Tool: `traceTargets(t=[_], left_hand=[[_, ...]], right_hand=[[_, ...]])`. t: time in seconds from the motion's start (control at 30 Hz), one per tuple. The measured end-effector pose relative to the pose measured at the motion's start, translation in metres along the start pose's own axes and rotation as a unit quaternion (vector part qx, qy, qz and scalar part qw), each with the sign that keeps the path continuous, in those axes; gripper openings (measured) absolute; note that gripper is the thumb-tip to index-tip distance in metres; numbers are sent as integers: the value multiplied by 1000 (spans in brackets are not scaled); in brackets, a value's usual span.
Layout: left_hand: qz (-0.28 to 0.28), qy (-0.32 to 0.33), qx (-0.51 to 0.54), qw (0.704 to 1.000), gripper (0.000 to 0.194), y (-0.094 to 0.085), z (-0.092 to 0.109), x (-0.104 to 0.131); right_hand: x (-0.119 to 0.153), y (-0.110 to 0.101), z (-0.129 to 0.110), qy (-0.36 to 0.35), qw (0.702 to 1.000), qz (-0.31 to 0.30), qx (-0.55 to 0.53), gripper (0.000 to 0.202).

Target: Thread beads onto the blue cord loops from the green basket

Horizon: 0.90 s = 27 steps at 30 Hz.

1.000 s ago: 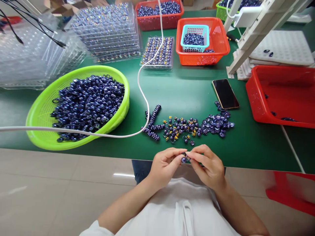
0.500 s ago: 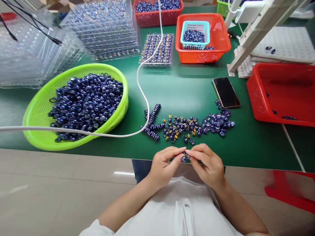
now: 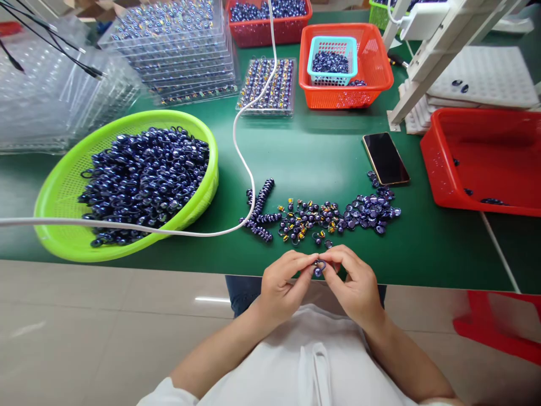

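At the front table edge, my left hand [image 3: 284, 285] and my right hand [image 3: 354, 285] meet fingertip to fingertip. Between them they pinch a small dark ring piece [image 3: 320, 267] with a round bead at its lower side. Just beyond my fingers lies a loose pile of dark beads with gold parts [image 3: 302, 223]. To its right are flat shiny dark pieces [image 3: 367, 214], and to its left several stacked rows of dark rings [image 3: 264, 200].
A green basket of dark rings [image 3: 214, 169] stands left, crossed by a white cable [image 3: 240, 149]. A phone [image 3: 386, 159] and red tray [image 3: 435, 163] are right. Behind are an orange basket [image 3: 304, 84], clear bead boxes [image 3: 288, 114] and a metal stand [image 3: 426, 62].
My right fingers have shifted slightly on the small piece, and its ring now shows more openly between my fingertips. The whole view has moved a little.
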<state>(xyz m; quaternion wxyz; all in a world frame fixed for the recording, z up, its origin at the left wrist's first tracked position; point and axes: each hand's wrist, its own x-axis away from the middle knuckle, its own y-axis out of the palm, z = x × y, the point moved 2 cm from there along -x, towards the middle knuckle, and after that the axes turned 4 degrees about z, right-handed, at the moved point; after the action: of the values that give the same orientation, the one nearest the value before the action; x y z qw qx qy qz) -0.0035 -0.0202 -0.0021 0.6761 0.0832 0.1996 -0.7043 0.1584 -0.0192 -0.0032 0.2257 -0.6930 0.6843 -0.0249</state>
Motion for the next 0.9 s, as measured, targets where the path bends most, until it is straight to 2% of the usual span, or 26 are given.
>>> traceTargets(t=[0.13, 0.4, 0.7, 0.9], left_hand=[[1, -7, -2, 1000, 35, 0, 1, 0], [8, -31, 13, 999, 30, 2, -1, 5], [-10, -4, -13, 1000, 30, 2, -4, 4], [-34, -5, -15, 999, 26, 4, -6, 2]], right_hand=[[2, 0, 1, 34, 999, -16, -21, 13], [4, 3, -1, 33, 999, -10, -26, 13], [1, 6, 5, 135, 988, -35, -58, 7], [-3, 0, -1, 111, 993, -42, -5, 9]])
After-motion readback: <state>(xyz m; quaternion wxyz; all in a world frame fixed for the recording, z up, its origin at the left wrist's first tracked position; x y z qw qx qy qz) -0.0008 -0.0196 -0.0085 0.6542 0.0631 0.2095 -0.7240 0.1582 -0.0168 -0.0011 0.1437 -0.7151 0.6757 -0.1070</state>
